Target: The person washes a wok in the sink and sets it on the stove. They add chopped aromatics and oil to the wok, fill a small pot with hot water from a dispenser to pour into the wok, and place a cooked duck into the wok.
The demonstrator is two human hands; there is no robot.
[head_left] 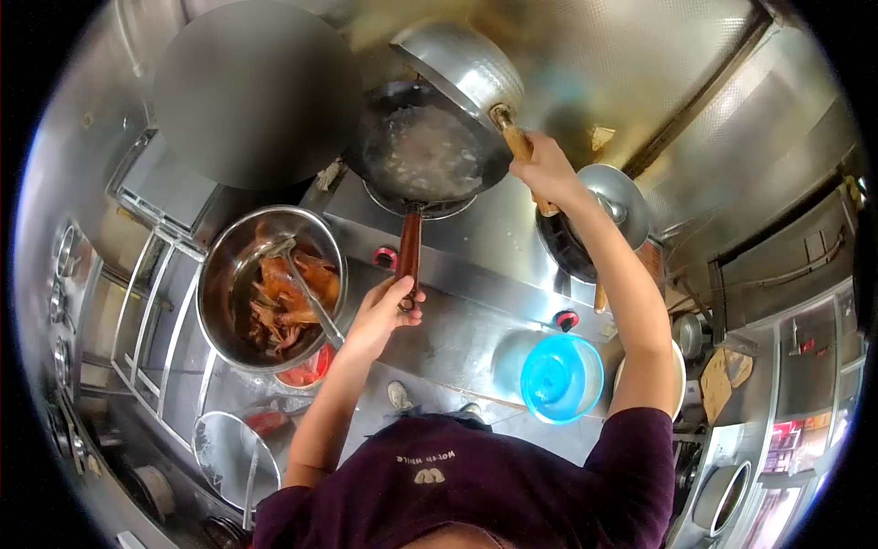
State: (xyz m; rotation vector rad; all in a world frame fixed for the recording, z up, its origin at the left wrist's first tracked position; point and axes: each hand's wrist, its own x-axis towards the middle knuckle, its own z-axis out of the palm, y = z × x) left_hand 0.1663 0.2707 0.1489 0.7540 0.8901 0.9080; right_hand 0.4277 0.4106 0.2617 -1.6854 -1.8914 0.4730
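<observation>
My left hand (389, 316) is closed around the end of the reddish-brown handle (411, 247) of a dark wok (375, 174). The wok sits on a burner and holds a cloudy, pale, bubbling liquid (430, 151). In my right hand (551, 172) is the wooden handle of a hammered metal saucepan (466, 69), fingers wrapped round it. Tipped on its side, the saucepan is above the far right edge of the wok, its opening turned toward the wok. Its inside is hidden from me.
On the left stands a steel bowl (208, 320) of brown cooked meat with a ladle (311, 293) in it. To the right are a lidded pan (626, 197) and a blue plastic basin (553, 380). Red stove knobs (567, 320) line the counter's front. A metal wall rises behind.
</observation>
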